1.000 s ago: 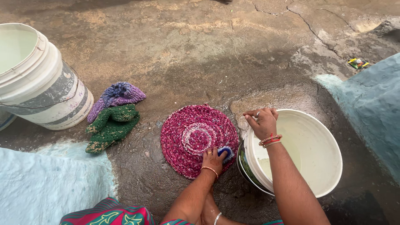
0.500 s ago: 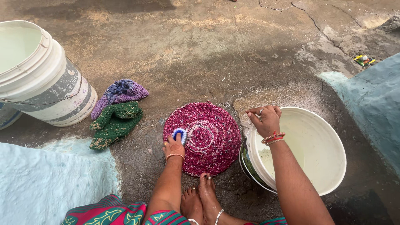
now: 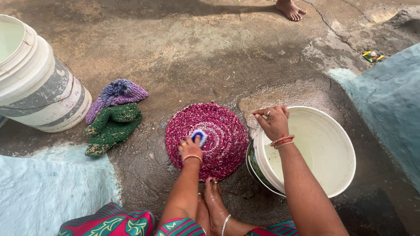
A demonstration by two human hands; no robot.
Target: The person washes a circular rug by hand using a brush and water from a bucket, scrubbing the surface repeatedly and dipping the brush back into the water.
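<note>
The round, braided pink-and-magenta rag mat lies flat on the wet concrete floor, touching the white plastic bucket. The left hand is closed around a small blue-and-white scrubbing brush, fingers curled on it, and is pressed on the mat's left-centre. A second ago the brush was at the mat's lower right edge; half a second ago at its left edge. Scrubbing is thus judged under way, in strokes across the mat. The right hand remains on the bucket rim, fingers bent over it. Green and purple knitted cloths lie well apart, untouched.
</note>
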